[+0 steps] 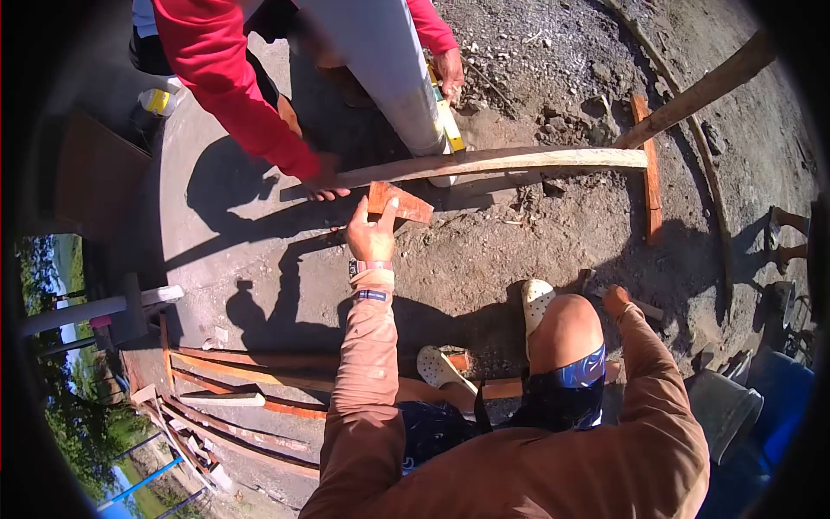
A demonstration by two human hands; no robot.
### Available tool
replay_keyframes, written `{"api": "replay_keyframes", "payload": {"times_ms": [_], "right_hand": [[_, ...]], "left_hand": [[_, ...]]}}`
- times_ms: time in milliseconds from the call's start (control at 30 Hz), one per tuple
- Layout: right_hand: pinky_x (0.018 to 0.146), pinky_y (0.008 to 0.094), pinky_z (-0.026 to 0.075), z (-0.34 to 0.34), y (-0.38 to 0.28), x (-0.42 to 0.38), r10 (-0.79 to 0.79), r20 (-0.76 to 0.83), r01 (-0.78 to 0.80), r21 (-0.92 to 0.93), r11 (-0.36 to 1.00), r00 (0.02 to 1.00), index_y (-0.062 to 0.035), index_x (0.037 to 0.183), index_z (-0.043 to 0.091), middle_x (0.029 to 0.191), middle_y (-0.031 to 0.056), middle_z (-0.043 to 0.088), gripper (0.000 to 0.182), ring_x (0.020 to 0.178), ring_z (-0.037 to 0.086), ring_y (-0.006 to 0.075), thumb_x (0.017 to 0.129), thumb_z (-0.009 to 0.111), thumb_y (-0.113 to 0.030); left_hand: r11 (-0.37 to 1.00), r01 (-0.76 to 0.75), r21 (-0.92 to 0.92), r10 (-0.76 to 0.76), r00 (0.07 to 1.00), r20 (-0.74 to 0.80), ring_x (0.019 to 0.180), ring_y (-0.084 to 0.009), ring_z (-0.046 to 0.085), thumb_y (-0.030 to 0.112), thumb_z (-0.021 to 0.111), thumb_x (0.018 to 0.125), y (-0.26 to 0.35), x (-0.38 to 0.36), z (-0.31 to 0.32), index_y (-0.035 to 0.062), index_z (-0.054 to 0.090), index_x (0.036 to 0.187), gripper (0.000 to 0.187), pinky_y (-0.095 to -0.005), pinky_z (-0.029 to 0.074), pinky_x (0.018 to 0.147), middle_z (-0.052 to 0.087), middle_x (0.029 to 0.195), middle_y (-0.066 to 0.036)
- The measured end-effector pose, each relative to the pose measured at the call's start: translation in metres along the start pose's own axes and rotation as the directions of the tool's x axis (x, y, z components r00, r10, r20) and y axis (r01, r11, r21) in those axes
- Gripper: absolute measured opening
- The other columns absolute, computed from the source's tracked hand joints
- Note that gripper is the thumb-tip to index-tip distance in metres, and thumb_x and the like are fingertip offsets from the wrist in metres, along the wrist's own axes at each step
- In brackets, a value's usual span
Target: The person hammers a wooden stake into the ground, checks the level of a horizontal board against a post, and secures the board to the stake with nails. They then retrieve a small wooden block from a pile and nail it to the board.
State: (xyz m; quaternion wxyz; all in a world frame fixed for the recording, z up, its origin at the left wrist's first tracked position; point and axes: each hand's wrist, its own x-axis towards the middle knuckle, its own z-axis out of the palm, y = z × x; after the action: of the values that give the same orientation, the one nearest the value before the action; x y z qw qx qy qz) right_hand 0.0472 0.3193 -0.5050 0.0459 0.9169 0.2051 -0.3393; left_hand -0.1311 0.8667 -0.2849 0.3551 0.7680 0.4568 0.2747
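A short wedge-shaped block of reddish wood is in my left hand, thumb and fingers closed round its left end. It sits just below a long pale wooden board. My right hand is a fist low over the ground by my right knee. Out of it sticks what looks like a hammer, its wooden handle to the right and a greyish end to the left, partly hidden in shadow. A co-worker's hand rests at the board's left end.
The co-worker in red sleeves has another hand on a yellow level against a thick grey post. A slanted pole and a reddish stake stand right. Reddish planks lie lower left; a bucket lower right.
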Motion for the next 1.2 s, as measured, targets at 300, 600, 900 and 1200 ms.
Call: {"api": "replay_keyframes", "payload": {"times_ms": [300, 600, 900, 1200], "right_hand": [[0.093, 0.0492, 0.037, -0.051, -0.052, -0.034, 0.238, -0.016, -0.239, -0.067, 0.969, 0.971, -0.0087, 0.113, 0.050, 0.118, 0.0212, 0.046, 0.044, 0.117, 0.038, 0.0383, 0.081, 0.054, -0.039], [0.070, 0.0451, 0.045, -0.079, -0.053, -0.041, -0.204, -0.105, 0.222, 0.207, 0.953, 0.973, -0.0025, 0.093, 0.058, 0.093, 0.0235, 0.060, 0.037, 0.084, 0.058, 0.0408, 0.073, 0.063, -0.034], [0.060, 0.0428, 0.045, -0.242, -0.249, -0.057, -0.782, -0.170, 0.783, 0.329, 0.528, 0.600, -0.0025, 0.105, 0.047, 0.073, 0.0194, 0.057, 0.034, 0.068, 0.057, 0.0385, 0.081, 0.057, -0.024], [0.067, 0.0381, 0.045, -0.313, -0.353, -0.103, -0.830, -0.470, 0.948, 0.242, 0.206, 0.300, 0.0034, 0.123, 0.035, 0.084, 0.0218, 0.058, 0.046, 0.074, 0.059, 0.0378, 0.086, 0.053, -0.017]], "left_hand": [[0.985, -0.160, 0.065, 0.166, 0.980, -0.111, 0.075, -0.0319, 0.061, 0.031, 0.075, 0.063, -0.053, 0.022, 0.055, -0.0023, 0.060, 0.079, 0.040, -0.0362, 0.048, 0.068, 0.061, 0.079, -0.016], [0.991, 0.110, -0.081, -0.110, 0.994, 0.002, 0.072, -0.0296, 0.065, 0.033, 0.072, 0.065, -0.063, 0.000, 0.061, -0.0002, 0.065, 0.078, 0.036, -0.0374, 0.049, 0.063, 0.065, 0.073, -0.017], [0.996, 0.090, 0.029, -0.086, 0.990, -0.109, 0.063, -0.0272, 0.065, 0.034, 0.073, 0.066, -0.074, -0.001, 0.081, -0.0013, 0.065, 0.069, 0.036, -0.0352, 0.048, 0.059, 0.064, 0.065, -0.015], [0.981, 0.193, 0.010, -0.193, 0.980, -0.040, 0.080, -0.0313, 0.062, 0.033, 0.071, 0.067, -0.058, 0.000, 0.088, 0.0010, 0.060, 0.091, 0.041, -0.0377, 0.049, 0.068, 0.062, 0.087, -0.017]]}}
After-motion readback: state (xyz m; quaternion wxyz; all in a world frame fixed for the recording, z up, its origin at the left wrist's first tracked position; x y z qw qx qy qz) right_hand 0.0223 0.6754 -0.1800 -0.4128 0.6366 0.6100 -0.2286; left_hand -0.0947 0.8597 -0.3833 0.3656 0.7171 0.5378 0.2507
